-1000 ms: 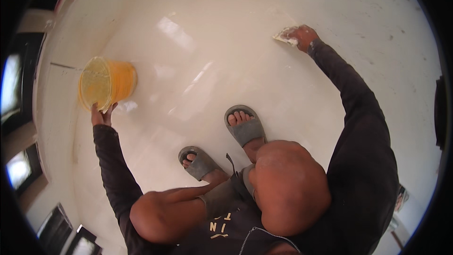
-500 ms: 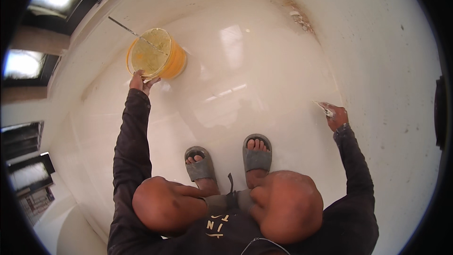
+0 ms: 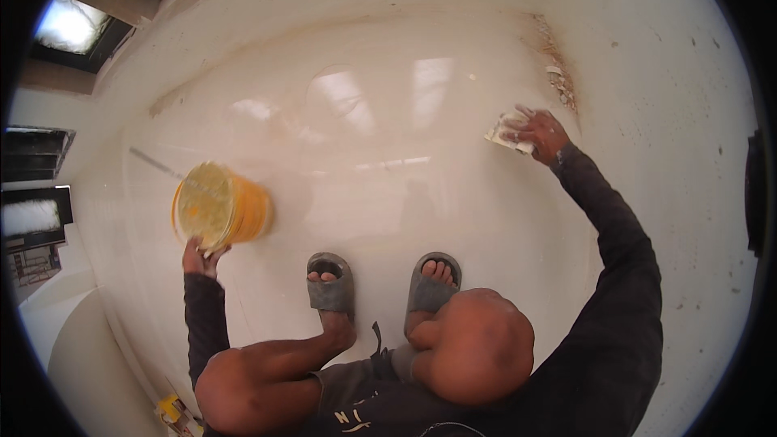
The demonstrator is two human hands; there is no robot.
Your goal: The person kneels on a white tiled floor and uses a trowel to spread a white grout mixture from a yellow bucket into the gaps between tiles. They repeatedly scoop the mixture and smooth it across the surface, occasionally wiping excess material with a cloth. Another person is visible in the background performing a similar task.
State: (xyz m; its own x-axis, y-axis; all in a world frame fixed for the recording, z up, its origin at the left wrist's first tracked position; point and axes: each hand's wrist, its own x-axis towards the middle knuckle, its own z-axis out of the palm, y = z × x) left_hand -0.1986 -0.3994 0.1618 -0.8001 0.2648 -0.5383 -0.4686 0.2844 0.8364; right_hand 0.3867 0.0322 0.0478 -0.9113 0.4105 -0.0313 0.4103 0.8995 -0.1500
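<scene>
My left hand (image 3: pixel 202 259) grips the near rim of a yellow bucket (image 3: pixel 249 209), which tilts so its mouth faces me. Pale yellowish residue coats its inside, and a thin rod (image 3: pixel 158 163) sticks out over the upper left rim. Out to the right, my right hand (image 3: pixel 544 133) is closed on a flat off-white scraper (image 3: pixel 507 131) smeared with pale paste. Its straight edge is close to the glossy floor (image 3: pixel 364 210); whether it touches I cannot tell. White paste marks the fingers of that hand.
Loose rubble (image 3: pixel 558 77) lies along the foot of the right wall (image 3: pixel 680 137). Dark-framed windows (image 3: pixel 73 24) line the left side. My feet in grey slides (image 3: pixel 332 291) stand between bucket and scraper. A small yellow object (image 3: pixel 170 409) sits at the lower left.
The bucket has come nearer and to the left with my left hand. My right hand has moved forward and inward, turning the scraper's flat side into view. My view has shifted too.
</scene>
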